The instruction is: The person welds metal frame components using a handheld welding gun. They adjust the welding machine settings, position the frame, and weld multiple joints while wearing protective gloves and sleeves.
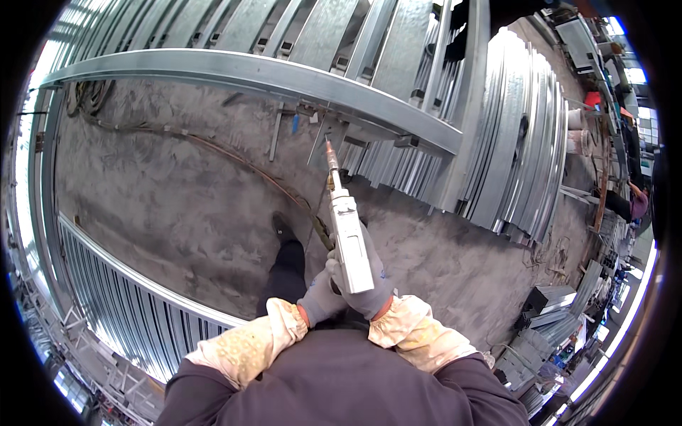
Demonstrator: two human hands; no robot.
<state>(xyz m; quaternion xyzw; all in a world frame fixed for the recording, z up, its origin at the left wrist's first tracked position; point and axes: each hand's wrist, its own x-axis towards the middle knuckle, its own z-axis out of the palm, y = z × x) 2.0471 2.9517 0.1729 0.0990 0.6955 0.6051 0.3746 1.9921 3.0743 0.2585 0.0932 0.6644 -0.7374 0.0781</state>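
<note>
In front of my body I hold a white handheld welding gun (353, 248) with a copper-coloured nozzle (331, 154) pointing away from me. My right hand (373, 284), in a grey glove, is closed around it from the right. My left hand (325, 290), gloved too, is closed against its left side; the gun's body hides some of the fingers. A dark cable (322, 231) runs up to the hands. Beyond the nozzle tip lies the long galvanized steel beam (277, 79) of a frame, with a flat metal plate (328, 135) below it.
Steel slats (323, 35) cross the frame at the back. Stacked metal profiles (508, 135) stand at right, and a slatted panel (135, 298) at left. A hose (234, 157) trails over the concrete floor (163, 192). Another person (638, 202) is at far right.
</note>
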